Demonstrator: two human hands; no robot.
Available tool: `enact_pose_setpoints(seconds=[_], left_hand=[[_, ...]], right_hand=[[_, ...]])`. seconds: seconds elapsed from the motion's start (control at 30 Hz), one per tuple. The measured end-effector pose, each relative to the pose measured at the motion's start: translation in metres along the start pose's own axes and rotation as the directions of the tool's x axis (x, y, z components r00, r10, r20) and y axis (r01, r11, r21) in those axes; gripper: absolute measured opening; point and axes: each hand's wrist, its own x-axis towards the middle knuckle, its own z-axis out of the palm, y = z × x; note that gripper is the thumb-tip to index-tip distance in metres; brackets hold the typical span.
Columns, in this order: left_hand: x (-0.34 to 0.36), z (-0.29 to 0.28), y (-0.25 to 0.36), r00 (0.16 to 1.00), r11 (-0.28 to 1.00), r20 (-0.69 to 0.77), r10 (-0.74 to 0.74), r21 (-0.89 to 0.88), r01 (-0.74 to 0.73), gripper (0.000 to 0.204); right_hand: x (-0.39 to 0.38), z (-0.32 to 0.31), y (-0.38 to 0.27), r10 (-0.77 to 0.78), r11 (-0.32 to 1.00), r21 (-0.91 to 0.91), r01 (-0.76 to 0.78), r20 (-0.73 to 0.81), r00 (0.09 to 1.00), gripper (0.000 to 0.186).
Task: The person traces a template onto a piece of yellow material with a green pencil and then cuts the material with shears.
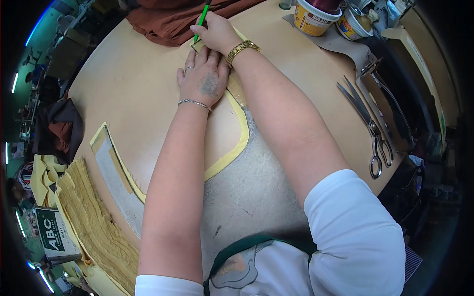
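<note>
A grey, curved flat pattern piece (252, 182) with yellow strips along its edges lies on the tan work surface (133, 93). My left hand (203, 76) rests flat on its narrow far arm, fingers stretched forward and slightly apart. Just beyond, my right hand (220, 33) grips a bright green pencil (202, 20), held upright at a slant. The pencil's lower end meets the pattern's far end, close to my left fingertips. Under my hands, much of that narrow arm is hidden.
Long metal scissors (368, 118) lie partly spread at the right edge. Brown cloth (163, 22) is heaped at the far side. Tubs (313, 18) stand at the far right. Folded yellowish material (94, 212) and a dark green and white box (55, 234) are at the left.
</note>
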Motion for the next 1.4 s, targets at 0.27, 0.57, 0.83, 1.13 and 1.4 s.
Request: enact_pose_setpoints(seconds=[0.27,0.57,0.83,1.13,1.4], left_hand=[[0.001,0.001,0.002,0.999,1.000,-0.035,0.027,0.005,-0.027,0.046],[-0.003,0.003,-0.003,0.995,0.997,-0.085,0.047,0.069,-0.041,0.065],[-0.005,-0.003,0.004,0.996,0.997,-0.074,0.057,0.060,-0.052,0.081],[-0.007,-0.005,0.000,1.000,0.999,-0.023,0.006,0.042,-0.005,0.086],[-0.002,-0.005,0.008,0.998,0.998,-0.047,0.043,0.044,-0.040,0.083]], right_hand=[[0.009,-0.012,0.004,-0.029,0.978,-0.210,0.003,-0.119,0.992,0.031],[-0.001,-0.056,0.002,0.261,0.965,0.105,-0.240,-0.303,0.916,0.022],[-0.014,-0.059,0.007,0.028,0.997,0.079,-0.006,-0.272,0.962,0.011],[-0.120,-0.122,-0.007,-0.019,0.979,-0.203,0.023,0.024,1.000,0.019],[-0.028,-0.073,0.010,-0.066,0.980,-0.193,0.042,-0.120,0.991,0.020]])
